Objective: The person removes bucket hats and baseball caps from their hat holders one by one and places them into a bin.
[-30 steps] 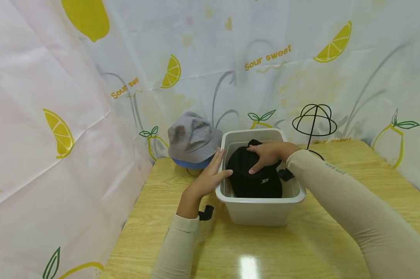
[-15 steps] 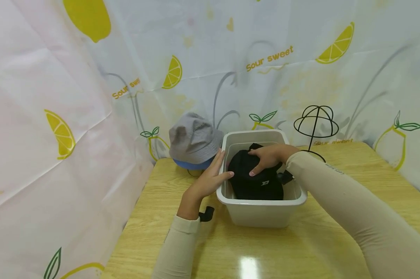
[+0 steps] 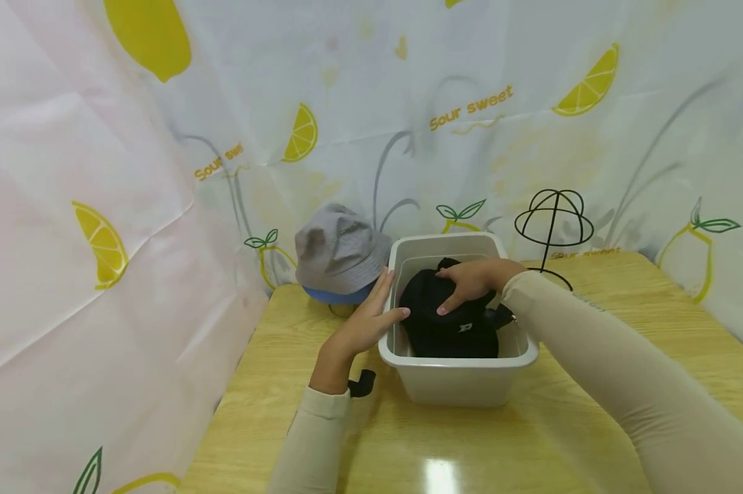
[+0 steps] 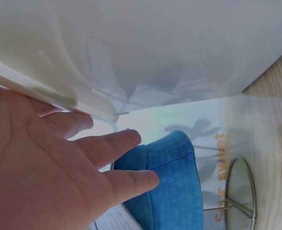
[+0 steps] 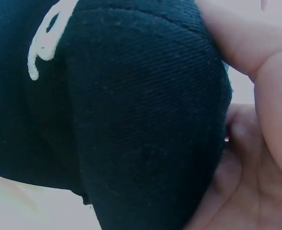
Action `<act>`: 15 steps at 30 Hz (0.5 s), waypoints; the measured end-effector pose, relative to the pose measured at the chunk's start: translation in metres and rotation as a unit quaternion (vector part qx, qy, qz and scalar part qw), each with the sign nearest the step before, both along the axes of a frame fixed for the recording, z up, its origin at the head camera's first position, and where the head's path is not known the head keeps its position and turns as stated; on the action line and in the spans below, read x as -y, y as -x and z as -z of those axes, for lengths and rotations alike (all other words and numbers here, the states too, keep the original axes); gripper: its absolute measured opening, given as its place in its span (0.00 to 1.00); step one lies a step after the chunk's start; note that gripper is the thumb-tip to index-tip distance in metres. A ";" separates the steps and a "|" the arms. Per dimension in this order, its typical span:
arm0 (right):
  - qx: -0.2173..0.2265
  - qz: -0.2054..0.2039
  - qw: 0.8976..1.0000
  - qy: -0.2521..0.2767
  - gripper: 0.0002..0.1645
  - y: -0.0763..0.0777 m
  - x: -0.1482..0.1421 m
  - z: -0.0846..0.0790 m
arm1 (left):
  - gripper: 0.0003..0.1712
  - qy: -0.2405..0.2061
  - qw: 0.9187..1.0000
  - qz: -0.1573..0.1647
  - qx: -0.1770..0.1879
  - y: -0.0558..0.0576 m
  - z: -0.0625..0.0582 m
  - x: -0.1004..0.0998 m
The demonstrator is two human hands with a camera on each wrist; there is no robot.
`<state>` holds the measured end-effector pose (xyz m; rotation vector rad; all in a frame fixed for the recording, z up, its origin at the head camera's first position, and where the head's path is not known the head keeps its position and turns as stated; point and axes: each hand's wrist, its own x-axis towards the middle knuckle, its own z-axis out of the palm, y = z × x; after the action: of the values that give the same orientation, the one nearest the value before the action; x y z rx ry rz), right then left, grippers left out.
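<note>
Inside a white plastic bin [image 3: 457, 394] lies a black baseball cap [image 3: 435, 336] with a small white emblem. My right hand [image 3: 470, 283] grips the cap's crown, thumb toward me; in the right wrist view the dark fabric [image 5: 145, 110] fills most of the picture, between thumb and palm. My left hand [image 3: 361, 328] rests against the bin's left rim, fingers straight along the outside and thumb reaching over the edge. Just beyond those fingers, a grey bucket hat [image 3: 337, 250] sits over a blue hat [image 4: 174, 177].
A black wire hat stand [image 3: 550, 237] stands behind the bin on the right. The two stacked hats rest on a similar wire stand [image 4: 239, 191] at the back left. Everything is on a wooden table [image 3: 272, 363], backed by a lemon-print cloth [image 3: 346, 68].
The head view shifts slightly. My right hand and the black cap sink a little lower in the bin; my left hand stays at the rim.
</note>
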<state>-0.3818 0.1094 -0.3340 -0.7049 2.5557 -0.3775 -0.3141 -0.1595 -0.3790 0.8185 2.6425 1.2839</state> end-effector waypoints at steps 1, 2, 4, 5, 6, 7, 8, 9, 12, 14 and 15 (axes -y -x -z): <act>-0.002 -0.005 1.000 0.001 0.63 0.000 0.001 0.000 | 0.51 -0.003 1.000 0.000 0.001 -0.001 0.000 0.001; -0.004 -0.009 1.000 0.003 0.63 -0.001 0.001 0.000 | 0.51 -0.004 1.000 -0.001 0.003 -0.001 0.001 0.001; -0.009 -0.007 1.000 0.006 0.62 -0.001 0.001 -0.002 | 0.50 -0.010 1.000 0.001 0.004 -0.001 0.002 0.002; -0.011 -0.007 1.000 0.010 0.62 -0.002 0.000 -0.003 | 0.50 -0.014 1.000 0.002 0.004 -0.001 0.003 0.002; -0.013 -0.005 1.000 0.016 0.62 -0.001 -0.001 -0.004 | 0.50 -0.014 1.000 0.004 0.010 -0.004 -0.002 0.001; -0.016 -0.003 1.000 0.024 0.62 -0.001 -0.003 -0.005 | 0.49 -0.016 1.000 0.004 0.010 -0.003 -0.002 0.001; -0.017 0.000 0.999 0.031 0.62 -0.001 -0.005 -0.006 | 0.49 -0.018 1.000 0.004 0.010 -0.003 -0.001 0.001; -0.019 0.001 0.999 0.039 0.62 -0.002 -0.007 -0.008 | 0.49 -0.020 1.000 0.006 0.009 -0.002 -0.001 0.001; -0.021 -0.007 0.997 0.071 0.61 -0.005 -0.011 -0.014 | 0.50 -0.018 1.000 0.005 0.009 -0.001 -0.001 0.001; -0.025 -0.011 0.996 0.083 0.61 -0.008 -0.014 -0.019 | 0.50 -0.021 1.000 0.005 0.003 0.004 0.004 0.001; -0.028 -0.016 0.995 0.089 0.60 -0.010 -0.015 -0.022 | 0.50 -0.020 1.000 0.006 0.003 0.004 0.004 0.001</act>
<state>-0.3716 0.1244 -0.3122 -0.8298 2.5830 -0.5891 -0.3179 -0.1605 -0.3833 0.8339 2.6119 1.3391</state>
